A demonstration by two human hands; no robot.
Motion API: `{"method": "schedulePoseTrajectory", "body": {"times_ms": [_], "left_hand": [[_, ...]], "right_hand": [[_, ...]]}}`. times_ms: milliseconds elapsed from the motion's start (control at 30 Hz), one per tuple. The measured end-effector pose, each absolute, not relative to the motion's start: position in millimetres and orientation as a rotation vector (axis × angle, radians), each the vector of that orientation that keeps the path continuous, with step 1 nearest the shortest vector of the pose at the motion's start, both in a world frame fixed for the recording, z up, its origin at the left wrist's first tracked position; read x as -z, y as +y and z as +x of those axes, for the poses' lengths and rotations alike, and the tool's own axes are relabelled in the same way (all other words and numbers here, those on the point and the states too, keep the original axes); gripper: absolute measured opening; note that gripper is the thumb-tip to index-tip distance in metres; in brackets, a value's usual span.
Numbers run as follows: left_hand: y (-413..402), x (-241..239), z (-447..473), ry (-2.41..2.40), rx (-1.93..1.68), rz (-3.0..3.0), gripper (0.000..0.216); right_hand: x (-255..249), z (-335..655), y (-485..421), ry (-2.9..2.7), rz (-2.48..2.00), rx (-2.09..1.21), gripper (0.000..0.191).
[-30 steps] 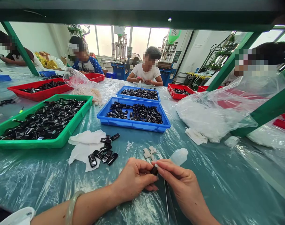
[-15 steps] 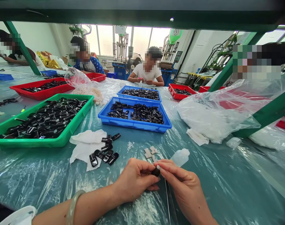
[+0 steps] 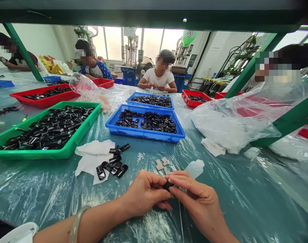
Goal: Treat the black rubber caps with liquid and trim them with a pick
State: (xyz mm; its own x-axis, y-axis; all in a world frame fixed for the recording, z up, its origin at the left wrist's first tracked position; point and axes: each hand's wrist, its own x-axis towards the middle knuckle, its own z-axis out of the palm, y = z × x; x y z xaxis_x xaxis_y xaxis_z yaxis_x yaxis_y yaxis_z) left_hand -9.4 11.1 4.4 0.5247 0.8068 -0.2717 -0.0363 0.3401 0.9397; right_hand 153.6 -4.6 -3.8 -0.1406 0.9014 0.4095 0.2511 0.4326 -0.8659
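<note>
My left hand [image 3: 141, 193] is closed, pinching a small black plastic part [image 3: 167, 185] between thumb and fingers. My right hand [image 3: 200, 199] meets it from the right, its thumb and forefinger closed at the part's end around a small white piece that is mostly hidden. Just beyond the fingers lie several pale flat pads [image 3: 162, 164] and a translucent squeeze bottle [image 3: 195, 168] on its side. To the left, several glossy black clip-like parts [image 3: 115, 168] rest partly on a white cloth [image 3: 90, 153].
Black parts fill a green tray [image 3: 65, 153], two blue trays [image 3: 145, 134] and a red tray [image 3: 29, 104]. White scraps [image 3: 140, 156] lie mid-table. A clear plastic bag [image 3: 232, 131] sits by a green post [image 3: 282, 130] at right. Several co-workers sit around the table.
My right fingers have closed further over the end of the black part, so the white piece shows less. The trays and the loose parts stay where they were.
</note>
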Motion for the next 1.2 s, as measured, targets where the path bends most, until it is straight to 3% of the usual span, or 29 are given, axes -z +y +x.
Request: {"method": "schedulePoseTrajectory", "body": {"times_ms": [433, 633, 867, 1200], "left_hand": [[11.4, -4.1, -8.9, 0.852, -0.655, 1.080, 0.015], [26.8, -16.6, -14.5, 0.910, -0.867, 1.043, 0.021], [45.4, -21.3, -34.4, 0.992, -1.043, 0.915, 0.024], [52.7, -28.8, -47.3, 0.899, -1.076, 0.816, 0.035]], "right_hand": [[3.6, 145.5, -6.8, -1.584, -1.037, -0.880, 0.016], [14.5, 145.0, -8.5, -1.580, -1.120, -0.884, 0.039], [15.3, 144.0, -3.4, -1.957, -1.144, -0.570, 0.024], [1.0, 120.9, 19.6, -2.310, -1.177, -0.315, 0.024]]}}
